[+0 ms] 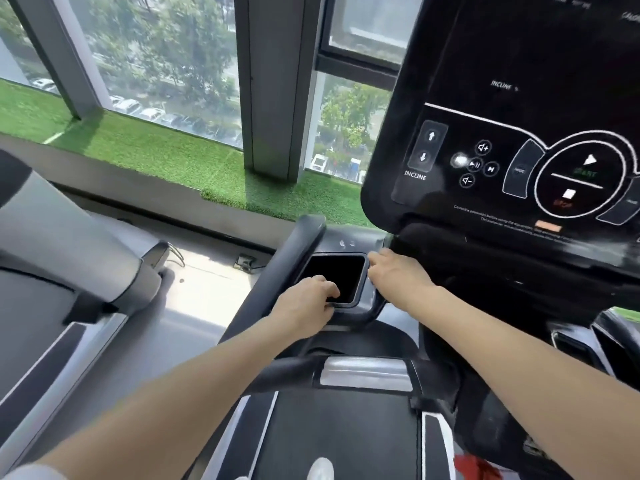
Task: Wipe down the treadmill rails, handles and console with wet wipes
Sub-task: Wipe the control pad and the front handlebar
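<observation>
The black treadmill console (pixel 519 133) fills the upper right, its screen dark with white button marks. Below its left corner sits a square black pocket (pixel 337 271), framed by a grey rim and set into the curved left handle (pixel 294 251). My left hand (pixel 304 303) lies at the pocket's near-left corner with its fingers curled over the rim. My right hand (pixel 394 271) holds the pocket's right rim, thumb pointing up; its fingertips are hidden. No wet wipe shows in either hand. The front crossbar (pixel 367 375) with a silver plate runs beneath my arms.
The belt (pixel 346 438) lies below, with a white shoe tip (pixel 320 471) and something red (pixel 474 465) at the bottom edge. Another treadmill (pixel 69 254) stands to the left. A green turf ledge (pixel 156 150) and window pillars are beyond.
</observation>
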`<state>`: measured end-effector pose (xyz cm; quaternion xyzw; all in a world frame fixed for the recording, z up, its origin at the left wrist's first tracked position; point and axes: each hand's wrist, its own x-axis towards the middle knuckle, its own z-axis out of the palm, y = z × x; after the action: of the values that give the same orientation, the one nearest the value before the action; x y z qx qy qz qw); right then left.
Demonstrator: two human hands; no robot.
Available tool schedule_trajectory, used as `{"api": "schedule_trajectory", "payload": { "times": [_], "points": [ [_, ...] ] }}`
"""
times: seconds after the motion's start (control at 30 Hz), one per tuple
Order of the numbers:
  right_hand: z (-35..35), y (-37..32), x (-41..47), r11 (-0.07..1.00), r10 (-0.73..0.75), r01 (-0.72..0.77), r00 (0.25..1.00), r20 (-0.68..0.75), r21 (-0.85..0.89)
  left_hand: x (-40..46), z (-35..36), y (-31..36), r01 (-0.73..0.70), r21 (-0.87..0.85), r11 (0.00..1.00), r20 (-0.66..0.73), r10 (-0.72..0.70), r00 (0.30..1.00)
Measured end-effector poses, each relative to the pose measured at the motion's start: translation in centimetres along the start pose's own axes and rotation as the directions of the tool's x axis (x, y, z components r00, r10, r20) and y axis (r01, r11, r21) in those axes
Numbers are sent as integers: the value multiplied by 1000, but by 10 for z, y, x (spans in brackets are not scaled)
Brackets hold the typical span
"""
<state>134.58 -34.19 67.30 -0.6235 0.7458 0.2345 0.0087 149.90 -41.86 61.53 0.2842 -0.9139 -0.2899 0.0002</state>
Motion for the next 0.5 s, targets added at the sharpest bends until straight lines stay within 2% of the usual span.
{"api": "schedule_trajectory", "payload": {
  "times": [0.2,0.4,0.5],
  "points": [
    [4,-2,-15,996,-29,27,999,18,83,-3,4,0,-11,14,1000,28,11,1000],
    [4,-11,-35,987,-156,156,988,1,41,-3,1,2,-15,31,999,62,13,998],
    [5,-7,-31,986,-154,153,988,7,66,-1,2,3,-1,30,1000,44,-1,999]
  ]
}}
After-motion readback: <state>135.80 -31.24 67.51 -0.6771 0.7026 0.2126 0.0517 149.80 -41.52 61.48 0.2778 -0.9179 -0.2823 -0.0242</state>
